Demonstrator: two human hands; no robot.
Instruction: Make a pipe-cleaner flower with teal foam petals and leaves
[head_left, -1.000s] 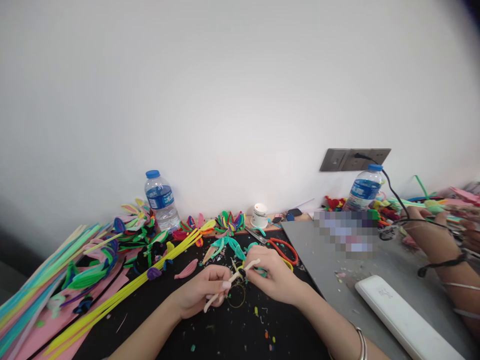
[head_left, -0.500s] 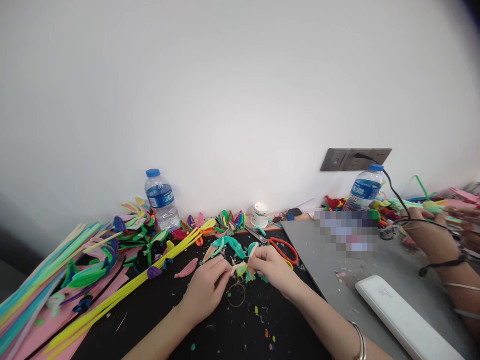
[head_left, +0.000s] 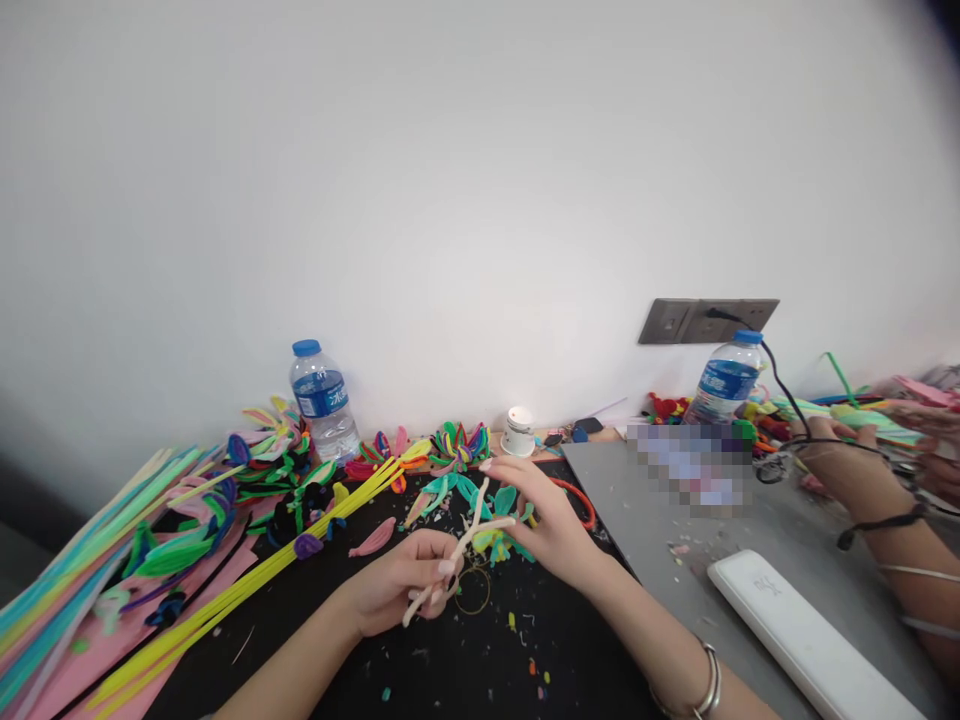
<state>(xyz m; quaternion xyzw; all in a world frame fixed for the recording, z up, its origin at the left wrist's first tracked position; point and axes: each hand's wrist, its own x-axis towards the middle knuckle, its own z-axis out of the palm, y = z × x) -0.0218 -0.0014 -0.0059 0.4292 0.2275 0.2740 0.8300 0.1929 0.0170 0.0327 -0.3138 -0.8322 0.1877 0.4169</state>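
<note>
My left hand is closed around a pale pink pipe cleaner, bent so that its upper end forks in two. Close to the forked tips is my right hand, thumb and fingers spread apart; whether they touch the tips I cannot tell. Beneath it lie a yellow-green pipe-cleaner piece and teal loop-shaped petals. A thin wire ring rests on the black mat below my hands. Scissors with red handles are partly hidden behind my right hand.
Long yellow pipe cleaners and coloured bundles cover the left side. Two water bottles stand by the wall, with a paper cup between them. At right are a white power bank and another person's hands.
My left hand has turned palm-up and now shows the forked pale pipe cleaner. My right hand has gone from a pinch to spread fingers, slightly higher.
</note>
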